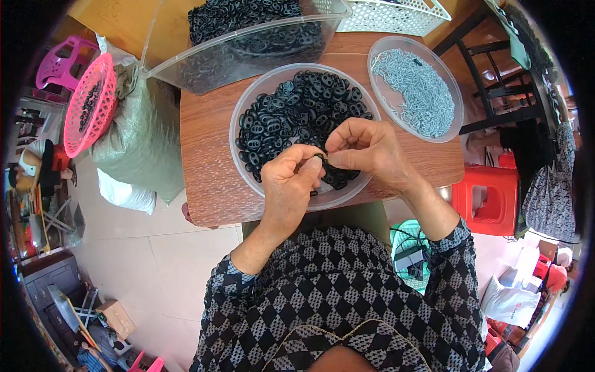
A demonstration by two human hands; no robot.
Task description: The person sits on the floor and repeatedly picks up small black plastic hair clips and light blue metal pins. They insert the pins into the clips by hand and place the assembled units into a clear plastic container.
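Above the near part of a clear round tub, my two hands meet with fingertips almost touching. My left hand pinches a small black plastic piece between thumb and forefinger. Thumb and forefinger of my right hand are pressed together against it; whatever is in that pinch is too small to make out. Loose black oval pieces with two holes fill the tub. Off to the right, a shallow round dish holds many small silvery screws, with one dark piece among them.
Behind the tub, a large clear bin holds more black pieces. A white perforated basket stands at the table's back. Left are a stuffed sack and a pink basket; right, a red stool.
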